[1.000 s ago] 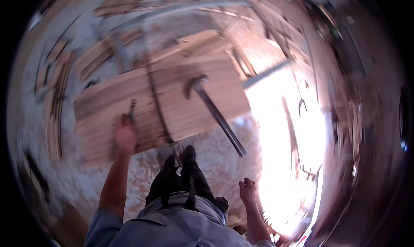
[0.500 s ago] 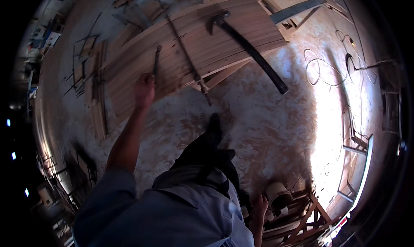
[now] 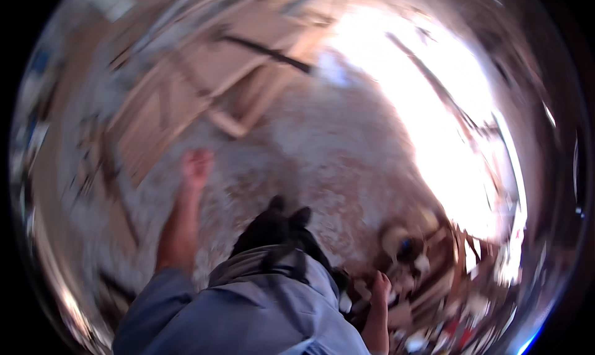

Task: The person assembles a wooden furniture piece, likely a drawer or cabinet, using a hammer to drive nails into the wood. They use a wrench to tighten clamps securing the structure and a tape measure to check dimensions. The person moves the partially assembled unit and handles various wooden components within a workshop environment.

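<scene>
My left hand (image 3: 198, 166) is out over the floor, clear of the near edge of the wooden panel (image 3: 232, 35). Its fingers are smeared by motion, and nothing plainly shows in them. At my right side hangs my right hand (image 3: 381, 285), beside a pale bucket (image 3: 393, 240); its fingers are blurred too. A hammer (image 3: 273, 54) lies across the panel, its dark handle reaching past the edge. Left of it, a long thin bar (image 3: 189, 73) crosses the panel. A short dark tool (image 3: 164, 102) appears as a blurred streak on the panel's left part.
Wooden framing (image 3: 242, 122) juts out below the panel toward my feet. Long boards (image 3: 114, 190) lie on the left. A heap of wood scraps (image 3: 434, 287) is by my right side. Strong light falls on the floor (image 3: 427, 138) at right.
The view has swung and is now blurred. My left hand has come away from the short tool and panel, back toward my body. My feet now stand close together.
</scene>
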{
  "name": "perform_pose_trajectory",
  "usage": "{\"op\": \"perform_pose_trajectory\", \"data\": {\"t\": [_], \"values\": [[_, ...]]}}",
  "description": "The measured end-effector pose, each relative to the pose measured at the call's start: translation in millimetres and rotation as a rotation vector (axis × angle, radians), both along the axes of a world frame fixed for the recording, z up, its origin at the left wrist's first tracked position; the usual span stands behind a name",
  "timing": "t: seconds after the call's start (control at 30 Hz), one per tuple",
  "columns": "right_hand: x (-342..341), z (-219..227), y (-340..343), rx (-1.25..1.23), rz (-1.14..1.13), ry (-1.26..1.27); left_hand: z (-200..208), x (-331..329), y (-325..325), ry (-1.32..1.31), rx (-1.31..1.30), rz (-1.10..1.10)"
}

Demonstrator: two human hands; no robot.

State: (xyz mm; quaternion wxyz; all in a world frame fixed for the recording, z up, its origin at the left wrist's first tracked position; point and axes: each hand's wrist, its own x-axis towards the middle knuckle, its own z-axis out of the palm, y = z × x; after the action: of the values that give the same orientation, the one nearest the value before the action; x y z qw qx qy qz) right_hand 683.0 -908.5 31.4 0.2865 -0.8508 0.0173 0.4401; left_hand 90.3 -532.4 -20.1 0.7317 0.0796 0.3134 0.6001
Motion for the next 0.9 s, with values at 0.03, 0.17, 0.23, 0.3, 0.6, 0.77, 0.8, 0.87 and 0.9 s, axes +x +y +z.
{"op": "perform_pose_trajectory", "data": {"t": [0.03, 0.17, 0.23, 0.3, 0.6, 0.77, 0.8, 0.87, 0.9], "values": [[-1, -2, -26, 0.075, 0.031, -0.074, 9, 9, 17, -0.178, 0.051, -0.183], [-33, 26, -51, -0.096, -0.030, -0.152, -22, -43, 42, 0.183, -0.161, -0.092], [-48, 17, -103, -0.186, -0.133, -0.139, -34, -8, 49, 0.227, -0.331, -0.123], [-72, -12, -168, -0.187, -0.096, -0.161, -29, 35, 11, 0.557, -0.349, -0.273], [-134, 46, -170, -0.062, -0.430, -0.124, -78, 65, -77, 1.324, -0.240, -1.417], [-109, 28, -209, 0.039, -0.630, -0.138, -65, 139, -75, 1.290, -0.138, -1.488], [-100, 26, -211, 0.052, -0.631, -0.165, -61, 152, -67, 1.283, -0.118, -1.465], [-80, 14, -227, 0.079, -0.663, -0.202, -59, 175, -53, 1.269, -0.087, -1.430], [-69, 2, -240, 0.093, -0.695, -0.213, -56, 188, -47, 1.259, -0.087, -1.400]]}}
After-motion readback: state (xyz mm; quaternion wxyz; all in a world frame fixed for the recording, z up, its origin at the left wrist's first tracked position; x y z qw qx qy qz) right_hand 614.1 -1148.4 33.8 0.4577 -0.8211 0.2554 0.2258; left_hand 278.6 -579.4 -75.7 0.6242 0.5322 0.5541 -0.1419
